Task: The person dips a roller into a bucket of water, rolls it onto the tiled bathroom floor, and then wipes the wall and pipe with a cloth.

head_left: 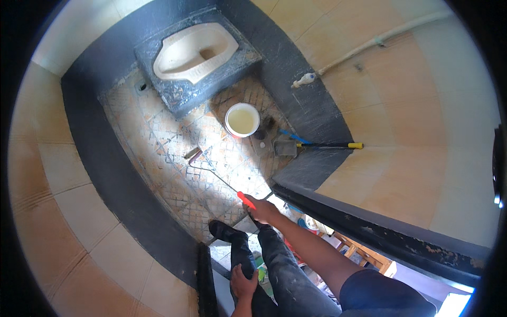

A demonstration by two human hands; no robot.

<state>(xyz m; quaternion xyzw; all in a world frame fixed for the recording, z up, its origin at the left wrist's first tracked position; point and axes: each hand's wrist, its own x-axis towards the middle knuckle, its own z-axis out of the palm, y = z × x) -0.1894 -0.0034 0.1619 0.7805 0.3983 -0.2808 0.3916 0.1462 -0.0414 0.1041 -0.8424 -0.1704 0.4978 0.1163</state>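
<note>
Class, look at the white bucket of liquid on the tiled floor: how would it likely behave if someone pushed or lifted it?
The white bucket looks nearly full of pale liquid, so it is probably heavy for its size. With no lid showing, a quick push would likely slop liquid over the rim. Its wide round shape suggests it would slide on the tiled floor rather than tip.

White bucket (242, 120), squat toilet pan (194, 51), yellow-handled tool (327, 145)

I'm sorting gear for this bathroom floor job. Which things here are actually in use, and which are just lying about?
In use:
- right hand gripping the red-handled roller, its head on the tiled floor
- left hand resting on the knee

Lying about:
- white bucket of pale liquid
- yellow-handled scraper by the wall
- squat toilet
- wall tap
</note>
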